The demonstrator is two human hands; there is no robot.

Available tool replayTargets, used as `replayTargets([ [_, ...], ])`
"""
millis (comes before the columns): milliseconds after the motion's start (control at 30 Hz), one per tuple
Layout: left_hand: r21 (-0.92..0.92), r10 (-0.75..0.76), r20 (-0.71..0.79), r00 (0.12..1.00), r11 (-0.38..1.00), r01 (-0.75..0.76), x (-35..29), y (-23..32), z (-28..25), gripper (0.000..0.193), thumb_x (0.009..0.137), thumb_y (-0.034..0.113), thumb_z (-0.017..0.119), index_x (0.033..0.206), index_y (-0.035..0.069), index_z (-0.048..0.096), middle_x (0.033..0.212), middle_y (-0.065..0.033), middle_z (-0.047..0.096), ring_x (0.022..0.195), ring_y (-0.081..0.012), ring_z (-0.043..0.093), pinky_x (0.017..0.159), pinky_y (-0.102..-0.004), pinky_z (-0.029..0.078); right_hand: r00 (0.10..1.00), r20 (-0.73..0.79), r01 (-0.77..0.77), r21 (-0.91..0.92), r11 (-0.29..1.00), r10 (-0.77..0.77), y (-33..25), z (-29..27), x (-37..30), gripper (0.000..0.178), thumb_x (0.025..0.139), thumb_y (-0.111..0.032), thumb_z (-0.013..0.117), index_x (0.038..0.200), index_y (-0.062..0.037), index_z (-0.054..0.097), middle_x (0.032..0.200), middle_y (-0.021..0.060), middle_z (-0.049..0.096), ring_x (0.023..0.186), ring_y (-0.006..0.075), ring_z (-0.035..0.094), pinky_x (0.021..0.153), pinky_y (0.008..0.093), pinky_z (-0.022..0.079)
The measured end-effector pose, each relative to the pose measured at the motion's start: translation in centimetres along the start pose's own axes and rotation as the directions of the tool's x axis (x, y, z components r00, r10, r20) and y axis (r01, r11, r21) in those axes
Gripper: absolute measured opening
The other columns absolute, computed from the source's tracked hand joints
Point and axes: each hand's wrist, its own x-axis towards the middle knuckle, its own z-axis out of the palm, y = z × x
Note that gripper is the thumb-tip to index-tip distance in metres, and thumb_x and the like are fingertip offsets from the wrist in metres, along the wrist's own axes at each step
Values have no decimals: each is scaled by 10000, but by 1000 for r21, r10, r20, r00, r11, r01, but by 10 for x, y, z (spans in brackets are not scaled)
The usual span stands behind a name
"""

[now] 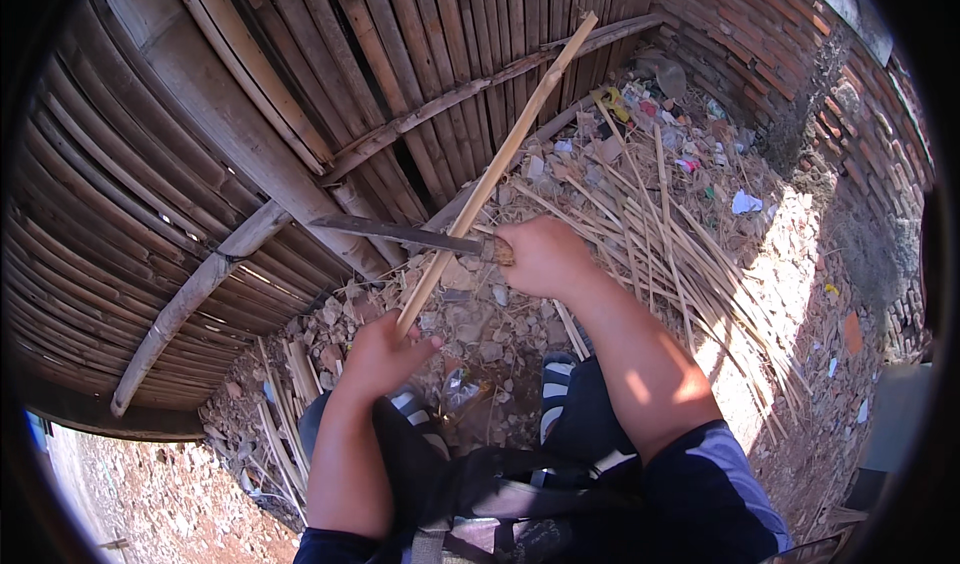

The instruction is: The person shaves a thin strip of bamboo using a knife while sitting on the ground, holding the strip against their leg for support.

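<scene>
My left hand is closed round the lower end of a long, pale bamboo strip, which slants up and away to the right. In my right hand is the wooden handle of a machete. Its dark blade points left and crosses the strip a little above my left hand. Whether the edge bites into the bamboo or only rests against it I cannot tell. Part of the handle is hidden by my fingers.
A heap of split bamboo strips lies on the rubble to my right; more strips lie at left. A bamboo slat wall with poles rises ahead and left. A brick wall stands at far right. Litter and stones cover the ground.
</scene>
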Motion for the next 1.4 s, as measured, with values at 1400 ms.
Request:
replayTargets([
  [1400,136,115,-84,990,985,-103,1,-4,-5,504,782,474,853,841,23,637,674,-121,629,625,-239,620,631,-386,508,945,-253,-157,202,967,206,57,6,27,364,769,-259,747,1093,-96,712,967,206,728,944,410,697,854,511,556],
])
